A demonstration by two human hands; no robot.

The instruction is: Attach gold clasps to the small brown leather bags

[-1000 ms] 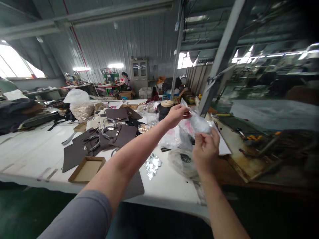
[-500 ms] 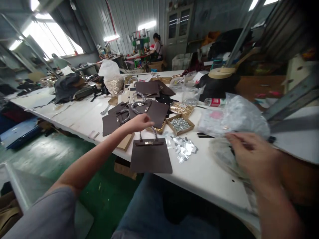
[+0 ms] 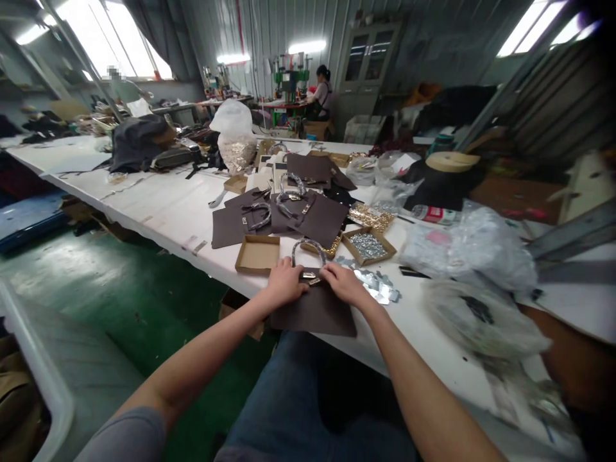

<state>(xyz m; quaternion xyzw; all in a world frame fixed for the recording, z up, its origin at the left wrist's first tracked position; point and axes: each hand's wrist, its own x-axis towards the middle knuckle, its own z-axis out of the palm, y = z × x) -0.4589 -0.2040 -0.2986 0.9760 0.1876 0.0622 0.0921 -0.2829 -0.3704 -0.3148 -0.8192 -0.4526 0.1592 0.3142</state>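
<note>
A dark brown handbag panel (image 3: 315, 314) with a wrapped handle (image 3: 309, 246) and gold-coloured clasp (image 3: 308, 275) lies at the table's front edge before me. My left hand (image 3: 285, 282) grips its top left by the foot of the handle. At the top right, my right hand (image 3: 342, 282) pinches the panel or its strap; which of them is hidden under the fingers. Just right of that hand lies a pile of flat silver metal plates (image 3: 380, 286). Behind it stands a cardboard tray (image 3: 375, 261) of small silver parts.
More brown bag panels (image 3: 238, 226) lie stacked behind. A shallow cardboard box (image 3: 258, 269) stands left of the handle. Clear plastic bags (image 3: 481, 250) cover the right side. A grey bin (image 3: 72, 385) is at lower left. Co-workers (image 3: 321, 95) are in the background.
My right hand has come from the plastic bags at right onto the handbag panel. My left hand has come down onto its top edge, and the strap and clasp there are partly covered.
</note>
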